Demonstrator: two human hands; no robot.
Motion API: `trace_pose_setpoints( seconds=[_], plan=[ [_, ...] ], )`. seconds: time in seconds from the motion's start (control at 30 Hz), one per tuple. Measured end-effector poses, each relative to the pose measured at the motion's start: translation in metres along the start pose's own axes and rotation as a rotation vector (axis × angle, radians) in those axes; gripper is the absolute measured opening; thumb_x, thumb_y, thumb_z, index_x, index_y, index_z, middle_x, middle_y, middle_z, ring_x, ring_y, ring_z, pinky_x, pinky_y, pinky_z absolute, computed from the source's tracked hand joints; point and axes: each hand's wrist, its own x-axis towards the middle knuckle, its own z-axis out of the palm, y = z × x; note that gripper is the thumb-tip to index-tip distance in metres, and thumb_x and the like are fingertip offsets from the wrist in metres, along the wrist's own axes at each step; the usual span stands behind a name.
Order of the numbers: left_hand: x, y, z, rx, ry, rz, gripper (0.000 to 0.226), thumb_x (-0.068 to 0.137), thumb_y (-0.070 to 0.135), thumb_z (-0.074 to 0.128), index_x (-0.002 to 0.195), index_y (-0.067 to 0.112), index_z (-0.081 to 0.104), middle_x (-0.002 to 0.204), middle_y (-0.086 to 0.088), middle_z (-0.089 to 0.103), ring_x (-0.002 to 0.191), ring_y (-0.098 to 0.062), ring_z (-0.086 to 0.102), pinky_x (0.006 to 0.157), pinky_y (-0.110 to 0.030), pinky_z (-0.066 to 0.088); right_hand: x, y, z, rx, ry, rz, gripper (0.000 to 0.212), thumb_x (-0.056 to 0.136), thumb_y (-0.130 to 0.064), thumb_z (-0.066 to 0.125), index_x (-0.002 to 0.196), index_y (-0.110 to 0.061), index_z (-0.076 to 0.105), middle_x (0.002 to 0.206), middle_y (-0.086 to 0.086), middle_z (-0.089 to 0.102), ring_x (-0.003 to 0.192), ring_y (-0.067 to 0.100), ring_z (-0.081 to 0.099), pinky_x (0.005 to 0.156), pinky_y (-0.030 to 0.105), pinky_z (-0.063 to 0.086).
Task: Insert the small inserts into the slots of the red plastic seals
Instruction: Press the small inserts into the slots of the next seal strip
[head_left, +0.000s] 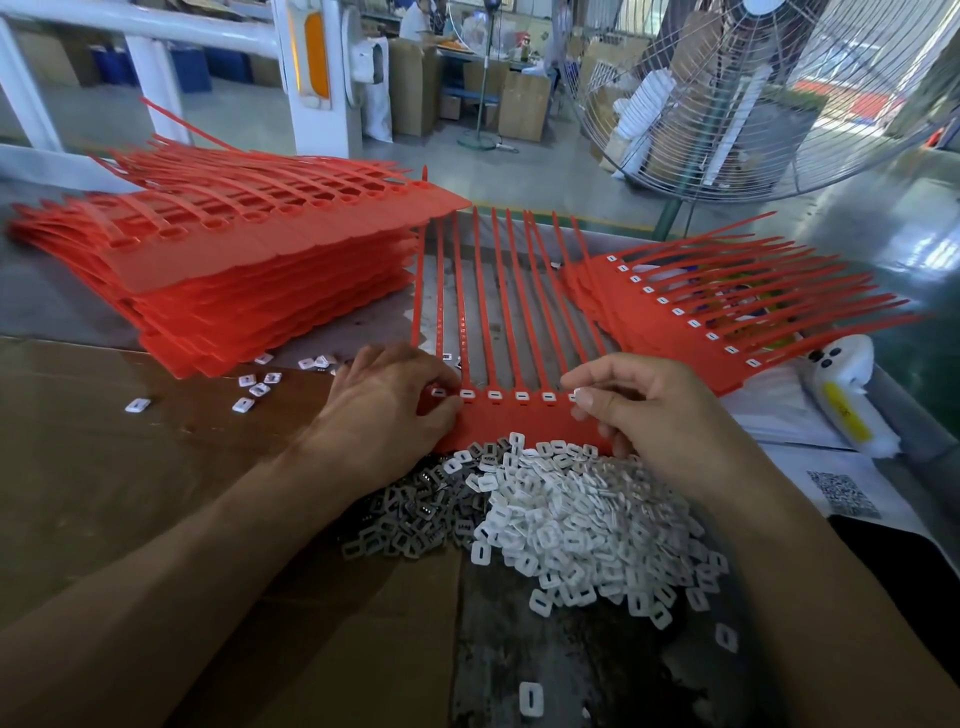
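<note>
Head view: your left hand (387, 402) pinched the seal strip (519, 423), lying crosswise between hands; your right hand (639, 410) pinched an insert (575, 393) over its right-end slot.

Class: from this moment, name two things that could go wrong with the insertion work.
The loose heap of small white plastic inserts lies right against the red plastic seal strip; a forearm sweep could scatter it. The left hand and right hand cover the end slots, so a half-seated insert might go unnoticed.
</note>
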Motion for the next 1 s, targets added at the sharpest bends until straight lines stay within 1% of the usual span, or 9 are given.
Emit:
trace_pose_setpoints(
  seconds=[0.1,0.2,0.23,0.4,0.6,0.7,0.77,0.87,1.0],
  plan=[
    [0.000,0.000,0.000,0.001,-0.007,-0.003,0.030,0.096,0.051,0.055,0.124,0.042,0.061,0.136,0.015,0.051,0.131,-0.011,0.031,0.111,-0.039,0.024,-0.001,-0.003,0.003,0.015,0.018,-0.015,0.025,0.094,-0.019,0.074,0.101,-0.043,0.076,0.086,-0.015,0.072,0.061,-0.001,0.062,0.059,0.017,0.051],
    [0.000,-0.001,0.001,-0.003,0.002,0.003,0.031,0.096,0.050,0.056,0.124,0.042,0.061,0.137,0.014,0.050,0.131,-0.010,0.030,0.108,-0.036,0.022,-0.001,-0.006,0.005,0.018,0.019,-0.026,0.024,0.094,-0.020,0.074,0.103,-0.041,0.078,0.084,-0.009,0.073,0.062,0.008,0.063,0.064,0.033,0.058],
    [0.001,-0.001,0.001,-0.002,0.001,0.003,0.031,0.096,0.050,0.056,0.125,0.042,0.061,0.137,0.014,0.050,0.131,-0.010,0.030,0.108,-0.036,0.022,-0.001,-0.007,0.006,0.021,0.019,-0.032,0.022,0.095,-0.020,0.073,0.105,-0.039,0.078,0.083,-0.008,0.074,0.063,0.009,0.063,0.065,0.035,0.058],
    [0.001,-0.002,0.002,-0.002,-0.003,0.005,0.032,0.095,0.052,0.055,0.124,0.043,0.060,0.137,0.015,0.050,0.132,-0.010,0.030,0.110,-0.039,0.024,0.000,-0.008,0.006,0.152,0.098,-0.059,0.017,0.099,-0.017,0.066,0.095,-0.027,0.079,0.082,0.000,0.077,0.061,0.009,0.063,0.054,0.023,0.052],
    [0.001,-0.002,0.002,-0.008,0.002,0.003,0.031,0.095,0.052,0.055,0.125,0.043,0.060,0.136,0.016,0.051,0.130,-0.010,0.031,0.110,-0.039,0.025,0.005,-0.006,0.004,0.418,0.136,0.053,0.010,0.095,-0.019,0.071,0.089,-0.020,0.078,0.087,0.010,0.078,0.061,0.014,0.064,0.048,0.025,0.050],
    [0.001,-0.002,0.002,-0.006,0.005,0.004,0.032,0.095,0.051,0.056,0.125,0.042,0.061,0.136,0.017,0.050,0.131,-0.009,0.030,0.111,-0.038,0.025,0.007,-0.002,0.004,0.452,0.145,0.080,0.011,0.095,-0.019,0.071,0.089,-0.021,0.079,0.088,0.011,0.078,0.064,0.013,0.062,0.049,0.025,0.049],
    [0.001,-0.002,0.002,-0.008,0.016,0.011,0.031,0.095,0.050,0.056,0.125,0.042,0.062,0.135,0.017,0.051,0.131,-0.010,0.031,0.111,-0.037,0.025,0.007,0.001,0.003,0.420,0.175,0.104,0.013,0.097,-0.019,0.069,0.088,-0.020,0.079,0.087,0.009,0.078,0.063,0.011,0.061,0.049,0.024,0.049],
    [0.001,-0.002,0.002,-0.009,0.024,0.015,0.030,0.095,0.050,0.055,0.123,0.042,0.063,0.133,0.018,0.052,0.130,-0.010,0.031,0.109,-0.035,0.024,0.008,0.006,0.003,0.217,0.267,0.119,0.016,0.099,-0.023,0.066,0.087,-0.022,0.077,0.082,-0.002,0.077,0.059,0.003,0.058,0.051,0.023,0.049],
    [0.001,-0.001,0.003,-0.002,0.017,0.013,0.030,0.095,0.051,0.055,0.123,0.042,0.062,0.133,0.018,0.051,0.129,-0.009,0.031,0.109,-0.035,0.025,0.010,0.012,0.001,0.002,0.339,0.133,0.011,0.096,-0.031,0.069,0.088,-0.029,0.075,0.078,-0.013,0.075,0.065,0.002,0.063,0.063,0.027,0.048]
  ],
)
